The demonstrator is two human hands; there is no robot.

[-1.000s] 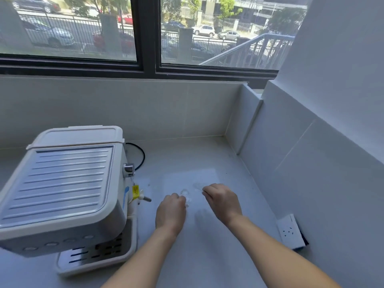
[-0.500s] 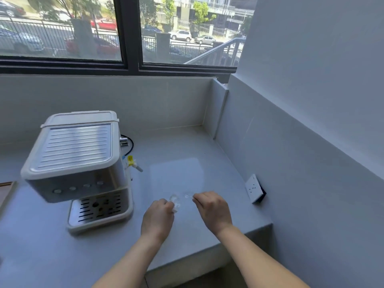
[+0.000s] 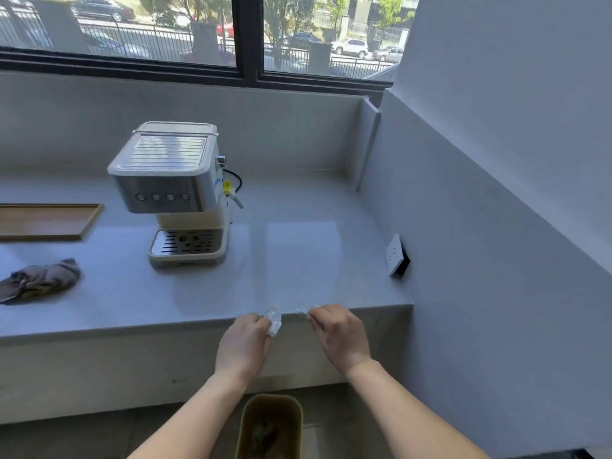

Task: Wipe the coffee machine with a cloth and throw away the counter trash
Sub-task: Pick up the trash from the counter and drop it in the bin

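A white and silver coffee machine [image 3: 178,190] stands on the grey counter [image 3: 298,253], left of centre. A crumpled grey cloth [image 3: 39,279] lies on the counter at the far left. My left hand [image 3: 245,346] is closed around a scrunched clear plastic wrapper [image 3: 273,321] just past the counter's front edge. My right hand [image 3: 337,336] pinches a second, thinner scrap of clear wrapper [image 3: 304,311] between its fingertips. Below both hands, an olive-green trash bin [image 3: 270,425] stands on the floor with some waste inside.
A shallow wooden tray [image 3: 46,221] lies at the left behind the cloth. A white socket [image 3: 395,255] sticks out of the right wall just above the counter. A black cord [image 3: 235,180] runs behind the machine. The grey wall closes off the right side.
Both hands pulled back from the middle of the counter to beyond its front edge, carrying the wrapper scraps. The view drew back too, bringing the cloth, tray and bin into sight.
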